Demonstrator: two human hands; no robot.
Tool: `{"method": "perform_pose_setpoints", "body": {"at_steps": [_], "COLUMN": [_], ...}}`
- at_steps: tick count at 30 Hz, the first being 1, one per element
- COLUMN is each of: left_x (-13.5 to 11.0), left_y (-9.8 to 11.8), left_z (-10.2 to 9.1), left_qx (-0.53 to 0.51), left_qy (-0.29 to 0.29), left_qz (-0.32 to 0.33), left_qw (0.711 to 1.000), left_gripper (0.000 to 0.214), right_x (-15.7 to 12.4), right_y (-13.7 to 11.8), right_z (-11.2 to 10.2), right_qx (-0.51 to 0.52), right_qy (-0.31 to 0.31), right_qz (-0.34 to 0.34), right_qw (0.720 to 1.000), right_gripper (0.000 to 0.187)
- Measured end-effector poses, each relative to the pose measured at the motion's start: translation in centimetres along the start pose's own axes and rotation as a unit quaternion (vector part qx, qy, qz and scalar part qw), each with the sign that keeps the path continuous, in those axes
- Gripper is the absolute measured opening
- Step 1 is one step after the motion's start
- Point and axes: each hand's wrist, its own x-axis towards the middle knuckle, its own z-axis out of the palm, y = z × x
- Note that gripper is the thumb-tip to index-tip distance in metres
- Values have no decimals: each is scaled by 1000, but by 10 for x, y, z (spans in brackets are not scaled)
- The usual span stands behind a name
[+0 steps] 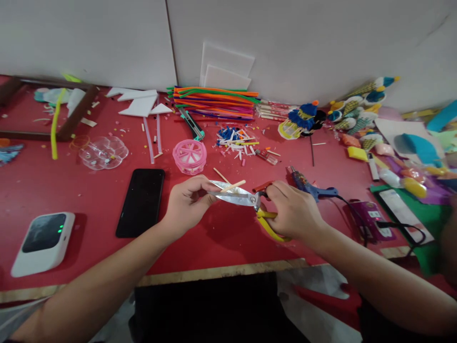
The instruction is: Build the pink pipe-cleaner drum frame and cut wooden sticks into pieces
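Note:
In my right hand are scissors with a yellow lower handle and a red upper one. Their metal blades point left. A thin pale wooden stick lies between the blades, angled up to the right. My left hand is closed, thumb and fingers pinching the stick's left end beside the blade tips. Just behind the blades another thin stick rests on the red table. A round pink wheel-like craft piece sits behind my left hand.
A black phone and white device lie left. At right are a hot glue gun and its cord. Behind are cut bits, a utility knife and pipe cleaners. The table's front edge is close.

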Motion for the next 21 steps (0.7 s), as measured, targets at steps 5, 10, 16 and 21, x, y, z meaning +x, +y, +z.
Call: {"method": "perform_pose_setpoints", "body": {"at_steps": [5, 10, 16, 21], "left_x": [-3, -5, 0, 3], "left_y": [-2, -3, -7, -8], "left_z": [1, 5, 2, -1], "left_qx": [22, 27, 30, 62], "left_qy": [-7, 1, 14, 44], "left_qz": [21, -18, -86, -91], "left_qw": [999, 999, 996, 993], "left_gripper": [9, 5, 8, 8], "right_x": [2, 10, 31, 39], "right_y": [7, 17, 14, 11], "right_z": [4, 10, 11, 9], "right_qx": [-15, -14, -23, -29], "right_qy": [25, -94, -281, -297], "right_qz": [-20, -47, -27, -11], "right_qw": [999, 994, 959, 954], "right_gripper": [29, 26, 37, 42]}}
